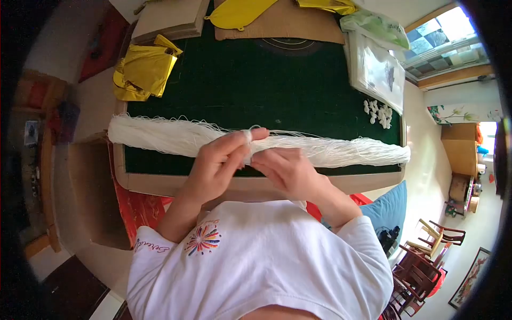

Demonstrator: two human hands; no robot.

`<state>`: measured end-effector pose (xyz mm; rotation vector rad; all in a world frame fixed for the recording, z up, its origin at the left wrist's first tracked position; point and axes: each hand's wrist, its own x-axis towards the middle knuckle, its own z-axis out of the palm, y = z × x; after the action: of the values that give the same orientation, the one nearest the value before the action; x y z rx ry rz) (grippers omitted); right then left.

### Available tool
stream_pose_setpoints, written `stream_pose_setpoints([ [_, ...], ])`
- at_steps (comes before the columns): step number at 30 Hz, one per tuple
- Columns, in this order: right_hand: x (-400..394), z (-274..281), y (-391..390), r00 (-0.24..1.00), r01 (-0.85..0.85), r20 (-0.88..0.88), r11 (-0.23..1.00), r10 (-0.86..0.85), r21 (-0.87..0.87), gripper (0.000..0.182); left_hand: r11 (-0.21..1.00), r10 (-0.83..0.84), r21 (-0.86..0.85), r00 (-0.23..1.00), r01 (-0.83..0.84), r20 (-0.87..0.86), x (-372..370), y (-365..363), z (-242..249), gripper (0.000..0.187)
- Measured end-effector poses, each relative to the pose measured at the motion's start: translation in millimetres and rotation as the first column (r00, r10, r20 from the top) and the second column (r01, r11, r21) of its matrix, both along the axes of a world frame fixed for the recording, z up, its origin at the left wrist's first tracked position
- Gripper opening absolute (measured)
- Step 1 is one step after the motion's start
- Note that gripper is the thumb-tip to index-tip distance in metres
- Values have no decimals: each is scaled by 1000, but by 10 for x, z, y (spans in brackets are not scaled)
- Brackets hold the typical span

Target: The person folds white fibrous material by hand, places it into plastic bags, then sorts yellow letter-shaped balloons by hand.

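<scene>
A long bundle of white string (pixel 165 134) lies crosswise along the near side of a dark green table top, loose strands sticking up from its upper edge. My left hand (pixel 220 162) is closed at the middle of the bundle, with a bit of white string looped around its extended index finger. Right beside it, my right hand (pixel 285 169) has its fingers pinched together at the same white string. Between the two hands, a white wrap or band shows around the bundle's middle. The fingertips partly hide it, and I cannot make out its exact form.
Folded gold foil pieces (pixel 143 72) lie at the table's left. Behind are stacked cardboard sheets (pixel 169 20) and a flat brown cardboard (pixel 288 21) with gold foil on it. Clear plastic bags (pixel 381 72) and small white string knots (pixel 377 113) sit on the right. A blue cushion (pixel 381 210) is below.
</scene>
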<state>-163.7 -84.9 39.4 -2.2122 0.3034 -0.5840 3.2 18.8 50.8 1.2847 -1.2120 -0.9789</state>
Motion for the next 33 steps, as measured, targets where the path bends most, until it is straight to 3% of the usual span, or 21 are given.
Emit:
stream_pose_setpoints([
  [1,5,0,2,998,4,63,1000,-5,8,10,998,-11,-49,968,24,252,-1,-31,-64,14],
  [3,28,-8,-79,992,46,115,994,-57,94,12,991,-101,100,979,84,179,-10,45,-51,15],
  [5,48,-159,-76,993,108,35,994,-109,10,15,981,-167,32,913,192,-371,36,60,-128,17],
  [6,49,-106,-12,997,66,-42,997,-64,47,13,987,-158,-99,878,127,-453,34,11,-181,21],
  [8,52,-86,42,998,44,-47,998,-41,53,12,997,10,-59,881,-43,-473,-61,-84,-159,23],
  [10,40,-117,41,994,98,-63,994,-95,45,10,996,71,-68,989,-63,127,-81,-119,-208,24],
  [11,36,-114,-3,989,146,-6,989,-146,12,10,991,95,-130,880,-39,465,-68,-131,-310,25],
  [13,36,-69,-98,976,216,39,976,-215,-28,13,985,101,-171,760,13,642,6,-72,-426,24],
  [14,29,-83,-98,975,218,41,976,-217,-28,13,988,-154,4,978,155,143,30,-13,-417,25],
  [15,8,-116,-87,987,161,-4,987,-161,-19,13,928,-300,73,852,364,-429,27,15,-395,26],
  [16,-16,-142,-67,994,102,-49,995,-102,-6,15,964,-265,-205,694,169,-670,-57,-27,-378,28],
  [18,-28,-153,2,991,55,-124,998,-51,30,15,992,111,-30,952,-124,-284,-161,-126,-218,32],
  [19,-31,-151,-5,993,81,-89,996,-78,34,17,982,160,-109,986,-153,53,-170,-151,-245,32],
  [21,-30,-148,-14,992,112,-55,993,-110,36,19,999,-38,2,905,41,424,-78,-62,-337,33],
  [23,-5,-159,-21,994,109,-5,994,-109,22,15,992,-123,29,964,120,236,-38,-33,-468,32],
  [24,-1,-157,-28,994,109,20,994,-109,13,13,982,-184,-92,951,166,-249,-2,-32,-431,32],
  [25,-28,-131,11,994,75,-79,997,-72,33,13,965,-258,-217,701,149,-664,8,-52,-376,33],
  [26,-38,-132,4,994,79,-81,996,-76,31,13,998,-57,-25,844,52,-534,-8,-69,-288,33],
  [27,-40,-141,-10,995,83,-60,996,-81,28,13,997,41,-52,979,-52,-201,-96,-119,-214,32],
  [29,-29,-155,-44,996,86,-16,996,-86,20,15,972,177,-222,867,-79,466,-120,-173,-268,21],
  [33,-5,-85,-74,991,114,68,993,-111,-42,17,995,-78,71,985,68,156,-156,-87,-251,9],
])
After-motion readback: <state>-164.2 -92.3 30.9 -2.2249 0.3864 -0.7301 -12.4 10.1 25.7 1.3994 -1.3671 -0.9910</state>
